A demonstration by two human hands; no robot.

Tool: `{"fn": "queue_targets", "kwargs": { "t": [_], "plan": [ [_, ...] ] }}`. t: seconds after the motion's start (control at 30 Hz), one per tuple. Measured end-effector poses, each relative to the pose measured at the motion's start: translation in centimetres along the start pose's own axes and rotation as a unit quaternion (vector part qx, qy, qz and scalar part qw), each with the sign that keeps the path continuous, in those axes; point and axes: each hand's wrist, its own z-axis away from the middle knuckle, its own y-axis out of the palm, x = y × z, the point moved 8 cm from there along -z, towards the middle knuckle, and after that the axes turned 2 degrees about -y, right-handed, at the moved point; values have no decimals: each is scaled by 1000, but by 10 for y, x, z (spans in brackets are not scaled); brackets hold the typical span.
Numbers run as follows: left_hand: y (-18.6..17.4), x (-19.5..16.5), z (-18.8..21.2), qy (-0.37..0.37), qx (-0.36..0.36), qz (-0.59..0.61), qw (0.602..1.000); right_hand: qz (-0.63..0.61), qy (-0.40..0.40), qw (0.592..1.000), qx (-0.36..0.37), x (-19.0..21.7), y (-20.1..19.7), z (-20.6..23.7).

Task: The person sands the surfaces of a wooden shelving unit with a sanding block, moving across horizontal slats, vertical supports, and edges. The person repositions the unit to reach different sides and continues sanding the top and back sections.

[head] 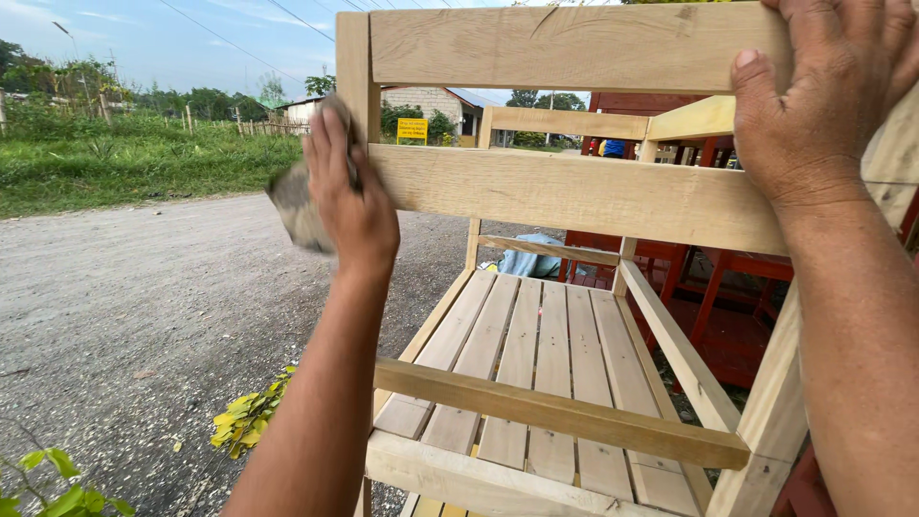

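At the chair's left post: our left hand (pixel 347 201) presses a grey sandpaper sheet (pixel 297 206) against the bare wooden chair (pixel 536 354); fingers clamped on it
Top rail, right corner: our right hand (pixel 814 105) grips it; red furniture (pixel 708 287) behind

Left hand (pixel 349 206) pressing sandpaper (pixel 297 206) on wooden chair (pixel 574 191), right hand (pixel 823 96) gripping top rail

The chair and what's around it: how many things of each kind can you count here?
Bare wooden chair: 1
Hands, left and right: 2
Grey sanding sheet in the left hand: 1
Yellow sign: 1
Red furniture, pieces overlap, counted as one group: 1
Total: 6
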Motion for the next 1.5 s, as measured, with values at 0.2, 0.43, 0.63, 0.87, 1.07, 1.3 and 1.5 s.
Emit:
{"fn": "queue_targets", "kwargs": {
  "t": [0.2, 0.43, 0.63, 0.87, 1.07, 1.3, 1.5],
  "plan": [
    [62, -171, -58, 76, 28, -141, 987, -62, 32, 998, 9, 16, -9, -9],
    [89, -269, 10, 345, 121, -23, 931, -33, 26, 999, 33, 20, -11, -9],
    [34, -104, -79, 117, 67, -79, 988, 53, 44, 996, 55, 15, -9, -1],
    [96, -241, 7, 193, 124, -95, 969, -100, 65, 991, -56, 0, -27, 24],
    [117, -326, 66, 403, 277, 33, 872, -205, 125, 962, -131, -20, -39, 66],
    [81, -250, 10, 198, 121, -37, 972, -522, 179, 828, -102, -47, -45, 77],
    [125, -345, 101, 356, 205, 32, 911, -632, 218, 742, -57, -59, -47, 71]
  ]
}}
